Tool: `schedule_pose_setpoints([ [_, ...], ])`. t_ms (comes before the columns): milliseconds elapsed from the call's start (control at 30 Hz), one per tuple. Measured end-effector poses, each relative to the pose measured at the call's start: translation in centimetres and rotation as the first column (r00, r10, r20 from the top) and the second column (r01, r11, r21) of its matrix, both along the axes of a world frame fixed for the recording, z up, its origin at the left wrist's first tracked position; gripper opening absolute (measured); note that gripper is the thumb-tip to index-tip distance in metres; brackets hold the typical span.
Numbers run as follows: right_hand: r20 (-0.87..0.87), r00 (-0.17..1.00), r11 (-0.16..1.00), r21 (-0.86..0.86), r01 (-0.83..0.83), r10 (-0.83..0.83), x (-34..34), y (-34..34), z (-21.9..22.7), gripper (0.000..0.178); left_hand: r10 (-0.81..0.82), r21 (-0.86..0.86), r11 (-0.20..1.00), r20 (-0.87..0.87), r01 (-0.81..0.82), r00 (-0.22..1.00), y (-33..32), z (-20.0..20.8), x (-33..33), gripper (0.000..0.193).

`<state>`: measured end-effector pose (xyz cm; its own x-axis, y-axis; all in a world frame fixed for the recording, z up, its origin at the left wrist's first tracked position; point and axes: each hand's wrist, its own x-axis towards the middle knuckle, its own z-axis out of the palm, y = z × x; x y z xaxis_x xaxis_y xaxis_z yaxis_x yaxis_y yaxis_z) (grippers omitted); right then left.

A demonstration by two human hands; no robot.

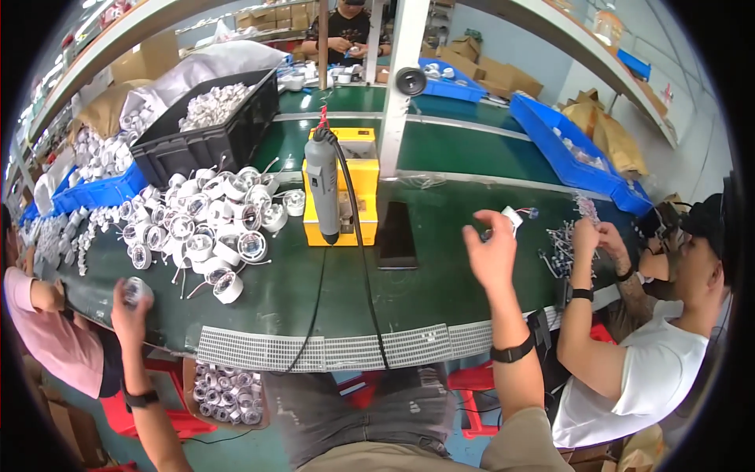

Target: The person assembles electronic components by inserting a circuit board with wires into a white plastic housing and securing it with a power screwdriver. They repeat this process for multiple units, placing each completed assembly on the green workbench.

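At the table's left front edge, my left hand (130,318) grips a small round housing (135,293) with a clear face. My right hand (493,256) is raised over the right half of the green table, fingers curved around a white plastic part (512,219) with short wires; the palm side is partly hidden. A large heap of white round housings (197,216), several with thin wires, lies on the left of the table. Between my hands a grey cylindrical power tool (322,185) with a black cable hangs before a yellow stand (362,204).
A dark phone (398,236) lies beside the stand. Perforated white strips (267,348) line the front edge. At right, a co-worker's hands (598,236) handle wired parts. A black crate (197,141) and a blue tray (566,149) stand farther back. Below sits a box of housings (228,393).
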<state>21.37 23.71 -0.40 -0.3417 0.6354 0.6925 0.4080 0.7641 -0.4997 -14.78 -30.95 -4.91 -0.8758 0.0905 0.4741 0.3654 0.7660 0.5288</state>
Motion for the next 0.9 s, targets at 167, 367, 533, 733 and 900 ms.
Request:
schedule_pose_setpoints([
  [167, 0.082, 0.890, 0.849, -0.271, 0.453, -0.449, 5.7, 7.8, -2.8, 0.042, 0.132, -0.114, 0.972, -0.452, -0.205, 0.882, 1.6, -0.3, -3.2, 0.065],
  [367, 0.220, 0.923, 0.789, -0.480, 0.384, -0.315, 6.3, 9.7, -4.2, 0.052, -0.323, 0.012, 0.921, -0.532, 0.389, 0.783, 13.8, 4.9, 11.2, 0.037],
  [533, -0.265, 0.944, 0.640, -0.695, -0.328, 0.196, 3.9, 4.6, -1.5, 0.032, -0.866, 0.156, 0.486, -0.044, 0.860, 0.498, 19.1, 6.4, 14.7, 0.022],
  [733, -0.253, 0.641, 0.291, -0.732, -0.617, 0.724, -2.2, -4.2, 0.4, 0.029, -0.847, 0.806, 0.273, 0.460, 0.526, -0.266, 26.3, 4.3, 16.4, 0.048],
  [900, -0.206, 0.593, 0.271, -0.742, -0.613, 0.779, -6.9, -8.8, 1.1, 0.026, -0.919, 0.968, 0.181, 0.229, 0.174, -0.319, 30.8, 2.3, 17.2, 0.055],
])
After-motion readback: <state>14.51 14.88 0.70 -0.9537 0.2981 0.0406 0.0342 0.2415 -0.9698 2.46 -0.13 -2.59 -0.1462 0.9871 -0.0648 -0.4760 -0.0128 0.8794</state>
